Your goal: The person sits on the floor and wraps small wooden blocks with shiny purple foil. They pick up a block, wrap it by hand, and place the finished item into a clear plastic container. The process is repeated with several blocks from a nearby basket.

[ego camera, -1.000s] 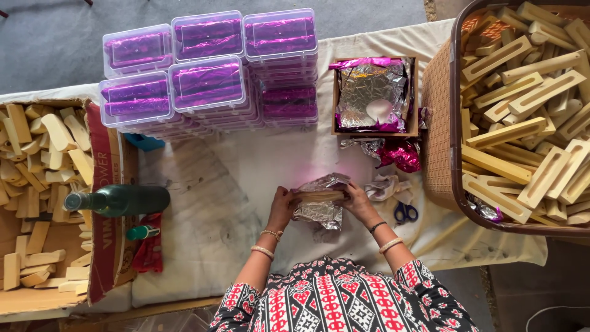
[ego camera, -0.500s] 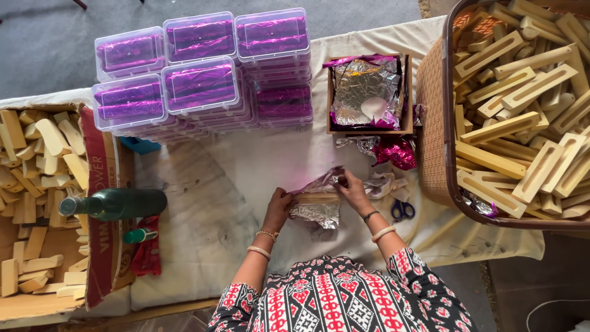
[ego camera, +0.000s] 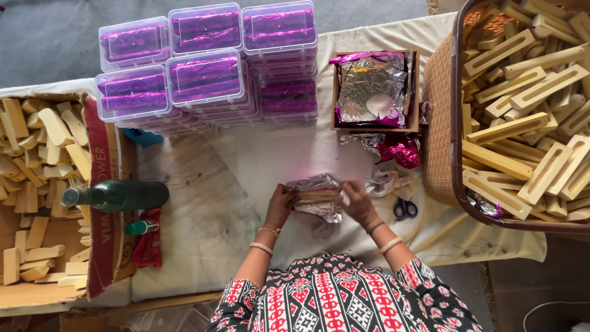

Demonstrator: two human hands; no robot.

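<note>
A: What takes up the most room?

B: The cloth-covered bench (ego camera: 221, 184), then the basket (ego camera: 439, 129) of long wooden blocks on the right and the cardboard box (ego camera: 101, 203) of smaller blocks on the left. Both sit within arm's reach, likely as stock.

A: And at the back?

B: Stacks of clear lidded boxes (ego camera: 206, 74) with purple wrapped pieces inside, beside a wooden tray (ego camera: 415, 92) of foil sheets, silver face up.

A: Closer in?

B: A green bottle (ego camera: 117, 195) lying on its side, a small green-capped tube (ego camera: 142, 228), and blue-handled scissors (ego camera: 405, 209) by the right wrist.

A: The hands?

B: Both meet at the bench's middle over a wooden block (ego camera: 314, 197) half wrapped in silver foil (ego camera: 319, 210). The left hand (ego camera: 279, 206) has its fingers curled, pinching the block's end to steady it. The right hand (ego camera: 358, 203) presses its fingers together on the foil at the other end, seemingly folding it down.
</note>
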